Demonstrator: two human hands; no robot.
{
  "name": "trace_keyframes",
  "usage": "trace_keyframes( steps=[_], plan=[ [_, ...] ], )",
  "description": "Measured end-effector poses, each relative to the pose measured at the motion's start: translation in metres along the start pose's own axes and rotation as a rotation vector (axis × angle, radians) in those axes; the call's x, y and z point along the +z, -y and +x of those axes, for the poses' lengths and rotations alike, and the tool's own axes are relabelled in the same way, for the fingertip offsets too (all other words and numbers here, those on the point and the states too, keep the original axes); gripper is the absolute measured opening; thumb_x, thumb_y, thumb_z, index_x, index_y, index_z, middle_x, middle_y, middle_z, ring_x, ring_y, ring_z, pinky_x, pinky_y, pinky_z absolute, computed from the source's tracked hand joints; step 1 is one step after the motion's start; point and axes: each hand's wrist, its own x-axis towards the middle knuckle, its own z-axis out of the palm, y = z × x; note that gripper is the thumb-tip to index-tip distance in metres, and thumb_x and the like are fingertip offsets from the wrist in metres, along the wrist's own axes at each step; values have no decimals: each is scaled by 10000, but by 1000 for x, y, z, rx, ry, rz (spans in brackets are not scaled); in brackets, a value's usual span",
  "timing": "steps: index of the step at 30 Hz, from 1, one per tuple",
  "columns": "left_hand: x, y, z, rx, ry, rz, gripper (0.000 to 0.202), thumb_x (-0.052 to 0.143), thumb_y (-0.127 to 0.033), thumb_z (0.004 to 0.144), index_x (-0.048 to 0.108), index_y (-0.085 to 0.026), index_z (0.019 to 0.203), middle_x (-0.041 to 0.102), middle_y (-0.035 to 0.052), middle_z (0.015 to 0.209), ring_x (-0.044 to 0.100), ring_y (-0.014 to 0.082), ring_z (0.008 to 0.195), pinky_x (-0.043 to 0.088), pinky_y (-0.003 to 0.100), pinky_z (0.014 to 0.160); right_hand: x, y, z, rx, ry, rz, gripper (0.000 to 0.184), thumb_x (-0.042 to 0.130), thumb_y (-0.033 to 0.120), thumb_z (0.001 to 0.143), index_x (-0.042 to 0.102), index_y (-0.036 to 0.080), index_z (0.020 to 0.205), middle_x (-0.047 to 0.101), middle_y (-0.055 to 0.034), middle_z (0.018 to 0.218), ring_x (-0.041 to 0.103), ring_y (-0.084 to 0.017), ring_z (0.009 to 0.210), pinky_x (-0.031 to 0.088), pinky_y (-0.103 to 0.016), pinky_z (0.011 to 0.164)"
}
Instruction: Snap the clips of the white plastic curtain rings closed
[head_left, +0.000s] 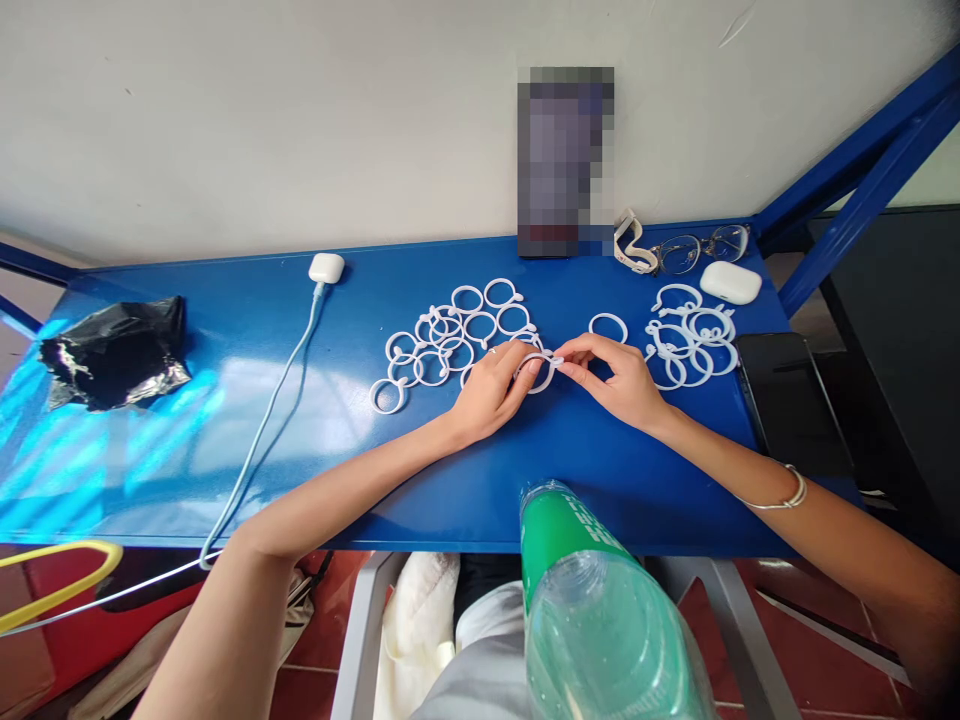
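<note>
I hold one white plastic ring with a small tab (pixel 541 372) between both my hands, just above the glossy blue metal tabletop (pixel 300 400). My left hand (pixel 491 390) has its fingers closed on the ring's left side; my right hand (pixel 619 380) pinches the right side, thumb and forefinger shut on the rim by the tab. Taking the ring as my landmark: the big heap of loose white rings (pixel 450 335) lies just to its left and behind, touching my left hand; a single white ring (pixel 608 327) lies just behind and to its right; the smaller pile of white rings (pixel 688 335) sits farther right, beyond my right hand.

I judge I am in the middle of working this one ring, either pressing it shut or pulling it open at the gap; I cannot tell which. The next move calls for a firm pinch on both sides of the gap and a small, steady push or twist, without letting the springy plastic slip.

The ring lies nearly flat, tilted slightly toward me. Being round, it has no real long axis; its tab points to the right, toward my right fingers.
</note>
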Motion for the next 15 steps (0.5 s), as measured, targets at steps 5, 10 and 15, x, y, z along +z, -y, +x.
trace_keyframes(
  steps=[5,10,15],
  plan=[
    [-1,-1,0,-20,23,-8,381,285,-426,1060,569,-173,1035,677,70,929,648,158,860,500,270,790,-1,1,0,7,5,-21,221,586,447,954,664,241,931,726,-25,850,653,-166,673,562,-297,661],
    [-1,0,-1,6,31,-33,361,374,-464,1033,520,-169,1179,678,58,929,665,160,866,517,280,806,0,1,-1,2,8,-39,218,577,446,962,651,244,924,715,-20,828,652,-166,670,558,-293,658],
    [0,0,-1,40,26,-10,410,480,-488,986,499,-160,1231,664,64,949,664,173,884,529,295,820,0,1,-1,-14,-14,-16,192,580,421,967,629,239,931,706,-14,818,666,-161,683,557,-276,659]
  ],
)
